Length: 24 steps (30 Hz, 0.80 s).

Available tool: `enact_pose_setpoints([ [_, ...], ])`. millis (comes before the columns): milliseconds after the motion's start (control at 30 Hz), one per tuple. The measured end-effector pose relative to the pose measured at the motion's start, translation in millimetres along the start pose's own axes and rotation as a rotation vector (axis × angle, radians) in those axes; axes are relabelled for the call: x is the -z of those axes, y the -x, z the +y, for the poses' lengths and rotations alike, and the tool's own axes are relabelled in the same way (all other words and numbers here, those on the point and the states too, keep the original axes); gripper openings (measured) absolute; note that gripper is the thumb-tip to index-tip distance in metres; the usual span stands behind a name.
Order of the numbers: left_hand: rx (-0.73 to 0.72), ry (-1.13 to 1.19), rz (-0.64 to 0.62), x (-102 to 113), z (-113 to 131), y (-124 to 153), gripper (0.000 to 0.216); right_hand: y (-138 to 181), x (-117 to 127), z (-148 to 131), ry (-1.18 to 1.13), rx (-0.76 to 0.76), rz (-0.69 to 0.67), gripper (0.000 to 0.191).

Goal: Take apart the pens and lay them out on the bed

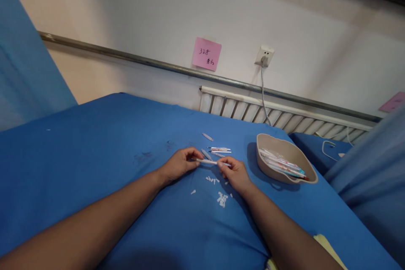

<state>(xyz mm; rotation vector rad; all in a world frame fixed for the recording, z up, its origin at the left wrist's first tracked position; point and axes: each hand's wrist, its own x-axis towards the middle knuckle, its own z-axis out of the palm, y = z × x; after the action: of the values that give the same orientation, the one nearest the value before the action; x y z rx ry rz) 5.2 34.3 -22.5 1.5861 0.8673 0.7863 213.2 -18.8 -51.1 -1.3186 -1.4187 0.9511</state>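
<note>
Both of my hands rest on a blue cloth-covered table (95, 164). My left hand (179, 164) and my right hand (236, 173) each pinch one end of a thin white pen (209, 161) that lies level between them. Small white pen parts (222, 199) lie scattered on the cloth just below the hands. Beyond the hands lie a couple more pens (219, 149) and a loose white cap (207, 136).
A beige oval tray (286, 145) with several pens in it stands to the right of my right hand. Behind the table are a white radiator (284, 114), a wall socket with a cable (264, 56) and a pink note (206, 53). Blue fabric hangs at both sides.
</note>
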Motion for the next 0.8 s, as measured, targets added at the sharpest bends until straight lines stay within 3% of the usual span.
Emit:
enact_pose_setpoints([
  [100, -0.009, 0.037, 0.042, 0.0, 1.9, 0.3, 0.044, -0.5, -0.1, 1.3, -0.006, 0.01, 0.0, 0.032],
  [267, 0.093, -0.059, -0.048, -2.3, 2.4, 1.1, 0.031, -0.6, 0.1, 1.7, -0.006, 0.015, 0.004, 0.032],
  [433, -0.013, -0.022, -0.021, -0.1, 1.8, 1.0, 0.033, -0.9, -0.5, 2.7, -0.004, 0.009, 0.011, 0.031],
  [633, 0.089, -0.035, -0.035, -3.5, 4.9, 1.8, 0.029, 0.0, -0.3, 0.0, -0.018, 0.0, -0.004, 0.03],
  [800, -0.005, -0.079, -0.026, -3.1, 3.0, 2.5, 0.022, -0.2, -0.3, 1.5, -0.031, 0.007, -0.005, 0.03],
])
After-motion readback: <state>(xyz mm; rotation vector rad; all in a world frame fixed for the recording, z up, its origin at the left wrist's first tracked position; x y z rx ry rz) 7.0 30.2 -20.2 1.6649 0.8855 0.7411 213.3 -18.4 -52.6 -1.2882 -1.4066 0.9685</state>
